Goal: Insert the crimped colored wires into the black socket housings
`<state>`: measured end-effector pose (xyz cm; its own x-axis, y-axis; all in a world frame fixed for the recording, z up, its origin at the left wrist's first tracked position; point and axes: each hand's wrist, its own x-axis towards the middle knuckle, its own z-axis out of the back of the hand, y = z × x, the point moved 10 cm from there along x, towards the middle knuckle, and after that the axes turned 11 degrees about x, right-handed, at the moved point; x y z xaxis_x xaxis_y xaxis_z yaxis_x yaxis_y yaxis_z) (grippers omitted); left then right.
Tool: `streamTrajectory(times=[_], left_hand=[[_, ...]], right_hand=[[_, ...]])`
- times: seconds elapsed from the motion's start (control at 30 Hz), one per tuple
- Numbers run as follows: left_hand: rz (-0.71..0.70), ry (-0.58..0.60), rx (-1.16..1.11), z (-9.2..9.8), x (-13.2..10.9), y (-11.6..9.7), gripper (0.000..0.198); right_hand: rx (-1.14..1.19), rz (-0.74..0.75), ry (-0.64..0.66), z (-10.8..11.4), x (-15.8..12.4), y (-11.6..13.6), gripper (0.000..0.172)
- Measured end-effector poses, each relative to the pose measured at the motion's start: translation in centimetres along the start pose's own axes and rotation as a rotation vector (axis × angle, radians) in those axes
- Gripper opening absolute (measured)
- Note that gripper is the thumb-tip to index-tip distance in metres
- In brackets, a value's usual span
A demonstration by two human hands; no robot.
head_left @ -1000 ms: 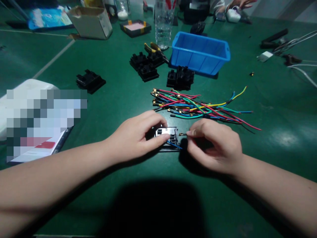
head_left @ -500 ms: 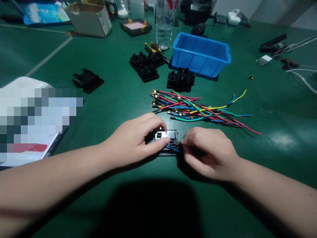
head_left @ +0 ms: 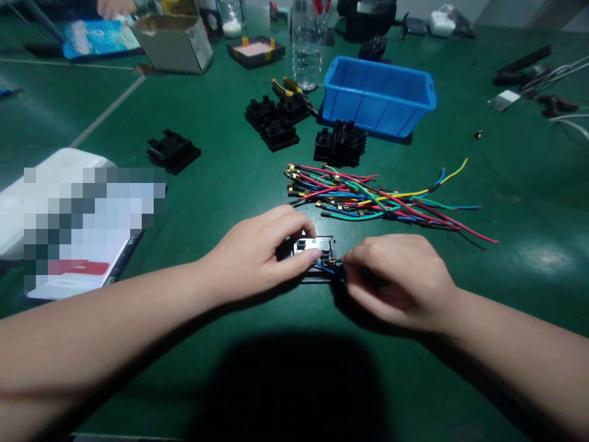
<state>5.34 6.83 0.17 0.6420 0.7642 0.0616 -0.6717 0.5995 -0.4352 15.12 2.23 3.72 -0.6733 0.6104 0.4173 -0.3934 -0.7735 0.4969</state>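
A small black plastic panel (head_left: pixel 301 244) with slots lies on the green table in front of me. My left hand (head_left: pixel 271 245) grips it from the left, thumb across its face and fingers curled behind its far edge. My right hand (head_left: pixel 396 276) is closed in a pinch at the panel's right edge. A gold-coloured metal terminal (head_left: pixel 332 261) shows at those fingertips, and a blue wire (head_left: pixel 326 268) runs over the panel beside it. How far the terminal sits in a slot cannot be made out. Beyond my hands lies a bundle of coloured wires (head_left: pixel 381 196) with gold terminals.
Several black plastic housings (head_left: pixel 278 132) stand farther back, near yellow-handled pliers (head_left: pixel 288 88) and a blue bin (head_left: pixel 377 98). One more housing (head_left: pixel 172 150) sits left. A phone (head_left: pixel 99 233) leans on a white object (head_left: pixel 50 193). Another person's hand (head_left: pixel 116 7) is at the far left.
The view has shifted slightly, moving most things right. Both hands keep their places at the panel; the gold terminal shows more clearly at my right fingertips. Another person's hand has appeared at the far left.
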Motion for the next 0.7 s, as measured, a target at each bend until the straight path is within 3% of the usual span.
streamTrajectory(times=[0.13, 0.33, 0.7], left_hand=[[-0.034, -0.057, 0.007, 0.6, -0.2, -0.4, 0.024], [-0.205, -0.223, 0.003, 2.7, -1.0, -2.4, 0.017], [-0.257, -0.178, -0.026, 2.2, -0.8, -2.6, 0.023]], right_hand=[[0.03, -0.005, -0.045, 0.4, 0.0, 0.0, 0.011], [0.05, -0.028, -0.046, 0.3, 0.0, 0.2, 0.012], [0.019, -0.041, -0.056, 0.5, 0.1, 0.0, 0.011]])
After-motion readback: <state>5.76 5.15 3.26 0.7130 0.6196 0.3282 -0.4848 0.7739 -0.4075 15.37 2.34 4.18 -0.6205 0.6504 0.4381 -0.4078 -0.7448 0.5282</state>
